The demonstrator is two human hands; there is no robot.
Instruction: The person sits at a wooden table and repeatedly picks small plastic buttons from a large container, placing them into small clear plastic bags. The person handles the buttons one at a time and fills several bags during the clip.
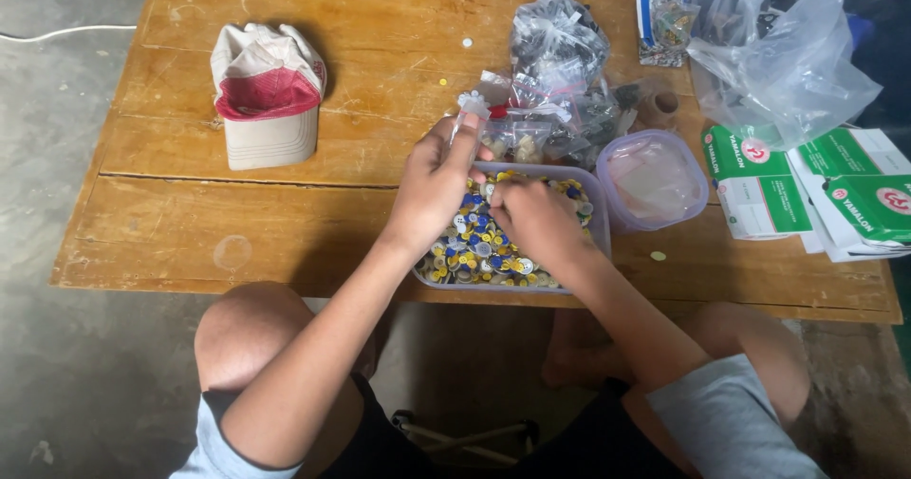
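Head view: a small clear bag is pinched in the left hand, while the right hand is closed among coloured buttons in a tub at the desk's near edge.

1. Table: bare wood, matt, scuffed and stained.
2. Tub: translucent plastic, smooth; its lid looks the same.
3. Caps: small glossy pieces, blue, yellow and silvery.
4. Bags: thin clear plastic, crinkled, shiny.
5. Hat: soft matt cloth.
6. Boxes: smooth printed card.
7. Floor: rough grey concrete.
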